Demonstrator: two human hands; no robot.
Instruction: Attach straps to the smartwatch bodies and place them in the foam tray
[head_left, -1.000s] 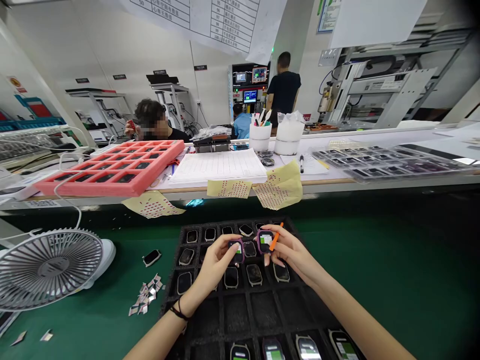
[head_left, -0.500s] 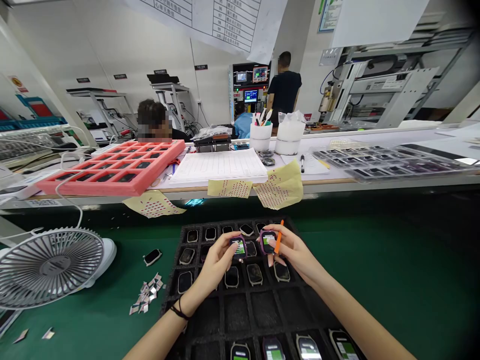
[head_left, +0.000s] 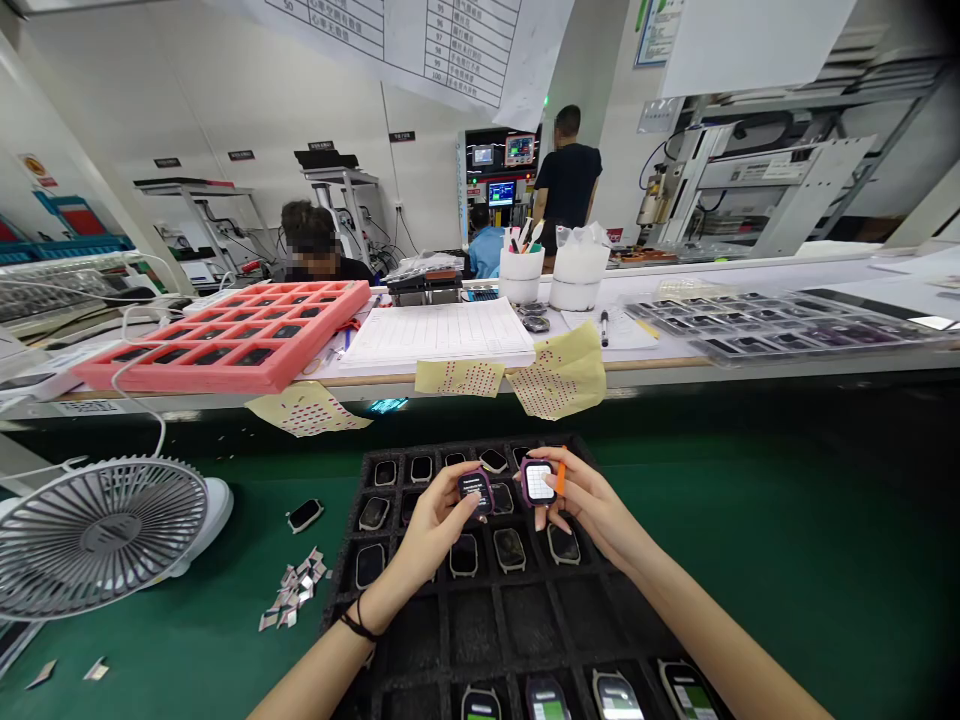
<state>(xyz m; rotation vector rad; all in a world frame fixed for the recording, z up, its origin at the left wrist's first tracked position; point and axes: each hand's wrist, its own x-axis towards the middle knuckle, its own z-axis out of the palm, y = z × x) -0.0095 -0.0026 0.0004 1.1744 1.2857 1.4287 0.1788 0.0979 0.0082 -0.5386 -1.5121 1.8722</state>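
**A:** What is the left hand (head_left: 431,530) doing?

**B:** It's pinching a square smartwatch with a purple frame (head_left: 475,492) between thumb and fingers; the watch is hovering over a black foam tray (head_left: 472,630), and its dark screen is showing small white text.

**A:** And the right hand (head_left: 589,510)?

**B:** It's clamping a second purple-framed smartwatch (head_left: 538,483) by its edges; that screen is glowing white with a grid, and a slim orange plastic stick (head_left: 560,478) is showing just behind the fingers.

**A:** Are the hands touching?

**B:** No, they're staying just apart; the two watches are nearly side by side above the tray's upper compartments.

**A:** What's differing from the earlier frame?

**B:** The screens are differing; both were showing green half a second ago, and now neither is; the orange stick was standing up tall, and now only a short piece is peeking out.

**A:** Where's the tray sitting?

**B:** It's sitting on a green-topped desk (head_left: 750,580), holding more watches face up in its compartments; a white-and-grey fan (head_left: 97,535) is lying off to the left, beside a scatter of small silver scraps (head_left: 289,590).
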